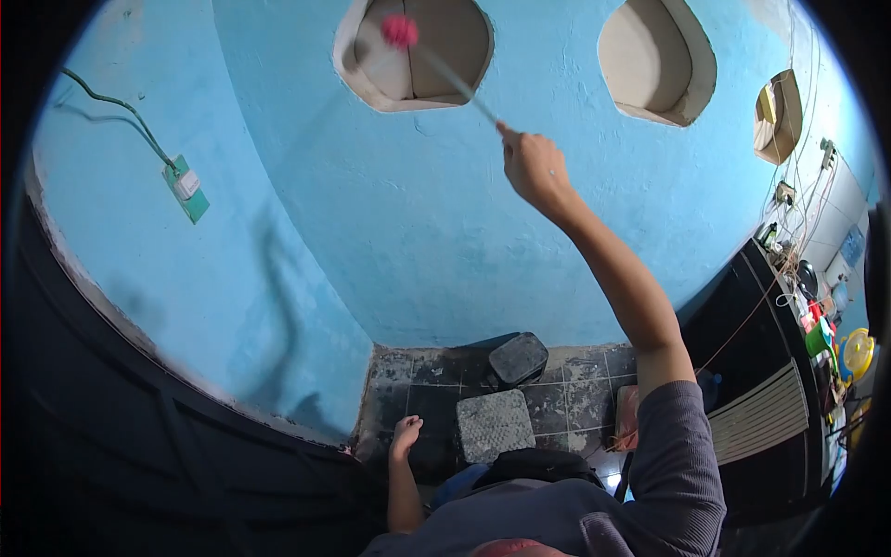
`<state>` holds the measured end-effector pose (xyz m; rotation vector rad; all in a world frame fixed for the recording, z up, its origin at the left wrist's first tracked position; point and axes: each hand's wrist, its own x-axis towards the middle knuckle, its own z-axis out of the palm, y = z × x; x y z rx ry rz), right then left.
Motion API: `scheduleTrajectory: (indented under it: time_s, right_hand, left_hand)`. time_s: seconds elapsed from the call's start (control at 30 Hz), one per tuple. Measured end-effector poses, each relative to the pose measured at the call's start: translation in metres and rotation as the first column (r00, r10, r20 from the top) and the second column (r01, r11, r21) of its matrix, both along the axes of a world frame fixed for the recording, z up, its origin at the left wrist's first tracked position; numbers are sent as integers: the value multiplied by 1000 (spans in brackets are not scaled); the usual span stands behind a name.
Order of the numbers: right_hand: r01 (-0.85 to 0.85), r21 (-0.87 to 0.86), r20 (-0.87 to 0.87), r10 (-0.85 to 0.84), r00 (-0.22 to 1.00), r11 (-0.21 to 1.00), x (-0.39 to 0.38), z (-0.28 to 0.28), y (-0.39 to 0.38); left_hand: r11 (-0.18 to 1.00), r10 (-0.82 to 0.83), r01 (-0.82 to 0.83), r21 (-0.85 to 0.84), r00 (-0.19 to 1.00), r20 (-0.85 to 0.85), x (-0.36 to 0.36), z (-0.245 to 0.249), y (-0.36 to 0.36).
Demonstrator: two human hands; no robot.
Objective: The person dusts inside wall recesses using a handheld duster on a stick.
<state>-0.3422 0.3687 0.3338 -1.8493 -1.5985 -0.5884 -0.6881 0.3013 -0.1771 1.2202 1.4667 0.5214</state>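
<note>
My right hand point(535, 170) is raised high against the blue wall, fingers wrapped round the end of a duster point(452, 76). This duster is a long pale stick with a fluffy pink head point(400, 32). In this view the pink head overlaps the left wall niche point(459, 51), a rounded opening with pale inner faces. Low at my left side hangs my left hand point(406, 434), its fingers loosely curled in with nothing showing in them. A rough grey block point(495, 425) lies on the floor to its right.
Two more openings point(647, 58) point(778, 116) cut the wall at right. A dark bucket-like container point(518, 359) stands on the tiles by the wall. A cable with a white socket point(187, 184) hangs at left. Black cabinet point(742, 306) with clutter and wires lines the right.
</note>
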Motion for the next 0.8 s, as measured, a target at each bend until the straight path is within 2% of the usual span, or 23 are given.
scheduleTrajectory:
  time_s: [0.03, 0.1, 0.13, 0.2, 0.27, 0.33, 0.37, 0.4, 0.43, 0.5, 0.53, 0.6, 0.63, 0.67, 0.73, 0.8]
  right_hand:
    - [4, -3, -4, -4, 1000, 1000, 5, 2, 3]
    - [143, 97, -80, -135, 988, 985, 20, 3, 7]
    - [146, 96, -82, -138, 987, 985, 29, -8, 10]
    - [159, -13, 8, -159, 987, 987, 39, -39, 14]
    - [120, -98, -46, -125, 991, 988, 36, -65, 8]
    - [76, -65, -18, -77, 997, 995, 37, -84, 5]
    - [-91, -158, -369, 27, 929, 983, 28, -80, -6]
    - [-276, -185, -680, 80, 728, 943, 24, -78, -12]
    - [-271, -185, -682, 75, 727, 945, 27, -84, -8]
    - [-381, -17, -961, 90, 260, 924, 31, -100, 0]
    - [-377, -9, -962, 95, 257, 926, 35, -104, 3]
    - [-363, 189, -976, 215, 33, 912, 34, -100, 1]
    - [-340, 253, -964, 266, -8, 906, 31, -98, 2]
    - [-342, 257, -962, 272, -5, 904, 28, -93, 3]
    - [-232, 469, -882, 464, -79, 852, 23, -86, 8]
    - [-183, 510, -859, 508, -66, 840, 14, -86, 19]
  left_hand:
    - [1000, -4, 4, 8, 1000, 4, -2, 1, -1]
    - [1000, 0, 0, 15, 1000, 11, -3, 5, -3]
    - [1000, 10, -11, 27, 1000, 24, -3, 6, -3]
    - [999, 17, -18, 27, 999, 40, -4, -2, -4]
    - [999, 26, -29, 36, 998, 64, -3, -6, -5]
    - [999, 49, -48, -25, 998, 42, 0, -6, -7]
    - [999, 48, -47, -21, 998, 45, 2, -6, -6]
    - [997, 47, -45, -61, 999, 21, 3, -7, -6]
    - [994, 42, -43, -103, 999, -5, 4, -8, -8]
    - [995, 35, -34, -93, 999, 13, 3, -9, -9]
    - [996, 36, -33, -78, 999, 40, 5, -8, -5]
    - [998, 22, -22, -53, 1000, 18, 7, -8, -3]
    - [999, 15, -15, -38, 1000, -2, 9, -8, -3]
    - [999, 17, -17, -32, 1000, 1, 12, -5, -3]
    - [997, -14, 14, -77, 1000, -5, 17, 1, -6]
    - [997, -39, 37, -63, 998, -39, 19, -6, -4]
